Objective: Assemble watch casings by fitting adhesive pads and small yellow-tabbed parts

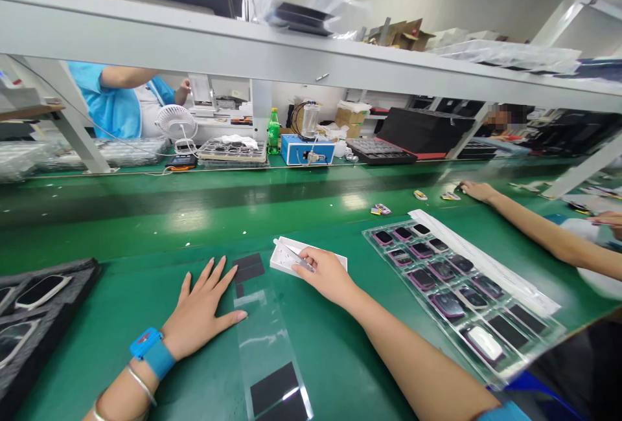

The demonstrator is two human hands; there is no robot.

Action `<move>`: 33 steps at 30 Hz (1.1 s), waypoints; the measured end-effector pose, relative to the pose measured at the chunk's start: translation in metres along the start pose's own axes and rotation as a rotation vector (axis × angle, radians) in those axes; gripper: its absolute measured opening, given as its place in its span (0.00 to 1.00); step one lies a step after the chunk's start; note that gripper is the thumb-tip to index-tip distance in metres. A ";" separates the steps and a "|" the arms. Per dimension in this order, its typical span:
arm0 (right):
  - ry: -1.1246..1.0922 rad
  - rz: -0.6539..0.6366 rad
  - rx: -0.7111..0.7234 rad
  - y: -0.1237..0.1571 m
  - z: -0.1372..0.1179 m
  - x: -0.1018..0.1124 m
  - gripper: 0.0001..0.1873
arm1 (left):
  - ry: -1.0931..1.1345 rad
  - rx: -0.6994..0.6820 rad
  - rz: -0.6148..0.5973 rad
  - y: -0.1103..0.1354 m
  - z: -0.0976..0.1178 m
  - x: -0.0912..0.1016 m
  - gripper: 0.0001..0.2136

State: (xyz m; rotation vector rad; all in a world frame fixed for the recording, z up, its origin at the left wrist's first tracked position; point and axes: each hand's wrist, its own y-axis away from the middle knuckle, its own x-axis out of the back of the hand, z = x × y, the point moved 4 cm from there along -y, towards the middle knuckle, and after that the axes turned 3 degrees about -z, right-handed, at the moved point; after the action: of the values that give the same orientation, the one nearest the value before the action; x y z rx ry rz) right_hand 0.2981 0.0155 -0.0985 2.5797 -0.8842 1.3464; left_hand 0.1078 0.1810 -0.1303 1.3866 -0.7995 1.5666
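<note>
Two hands on a long green surface (121, 291), clock directions from the wearer. Right hand (328, 275): grip clenched on slim metal tweezers (302, 259), tips inside a shallow white rectangular tray (282, 264) at 12 o'clock; whether the tips hold anything is too small to tell. Left hand (201, 307): grip released, palm down, fingers spread, nothing held, thumb at the edge of a long clear plastic film strip (267, 337) with black rectangular patches (275, 388). Strip runs between the hands, from 12 toward 6 o'clock. Blue wrist strap (153, 353) and thin silver bangle (142, 385) on left wrist. At 2 o'clock, a clear plastic tray (370, 234) of dark rectangular pieces with pink rims, just beside the right forearm. At 9 o'clock, a dark grey foam tray (82, 272) of glossy dark pieces. Another person's bare hand (479, 191) rests farther off at 2 o'clock.
</note>
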 end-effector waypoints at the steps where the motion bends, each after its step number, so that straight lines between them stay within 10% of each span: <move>1: -0.001 0.003 -0.003 0.000 0.000 0.000 0.07 | 0.001 0.002 -0.003 0.000 0.000 0.000 0.37; 33: 0.122 -0.112 -0.045 0.004 -0.002 0.000 0.04 | -0.020 0.021 -0.044 -0.001 0.001 0.000 0.38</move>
State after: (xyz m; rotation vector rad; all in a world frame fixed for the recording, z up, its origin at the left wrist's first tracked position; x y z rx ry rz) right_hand 0.2953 0.0128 -0.0978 2.4437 -0.7303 1.4185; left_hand 0.1089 0.1805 -0.1303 1.4269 -0.7617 1.5336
